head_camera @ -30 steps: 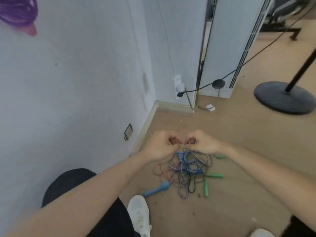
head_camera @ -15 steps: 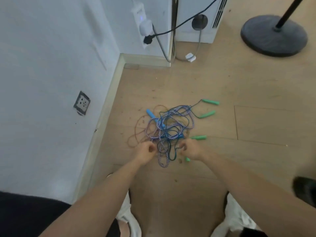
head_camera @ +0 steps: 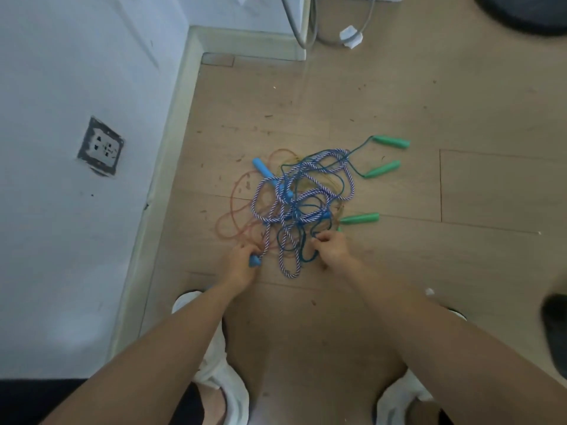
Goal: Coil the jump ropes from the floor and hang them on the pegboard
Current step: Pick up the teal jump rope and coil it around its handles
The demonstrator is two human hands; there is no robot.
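**Blue handle now in the left hand**

Since half a second ago the left hand (head_camera: 241, 266) has closed round a blue handle (head_camera: 254, 261) at the near-left edge of the tangle of jump ropes (head_camera: 302, 197), which lies on the wooden floor (head_camera: 399, 87). The right hand (head_camera: 333, 250) pinches a dark teal cord (head_camera: 302, 256) at the tangle's near-right edge (fingers curled in). Three green handles (head_camera: 383, 169) lie along the tangle's right side.

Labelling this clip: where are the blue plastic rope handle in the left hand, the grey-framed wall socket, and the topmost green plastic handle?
blue plastic rope handle (head_camera: 254, 261): head view, exposed end.
grey-framed wall socket (head_camera: 101, 146): head view, faceplate middle.
topmost green plastic handle (head_camera: 391, 142): head view, mid-shaft.
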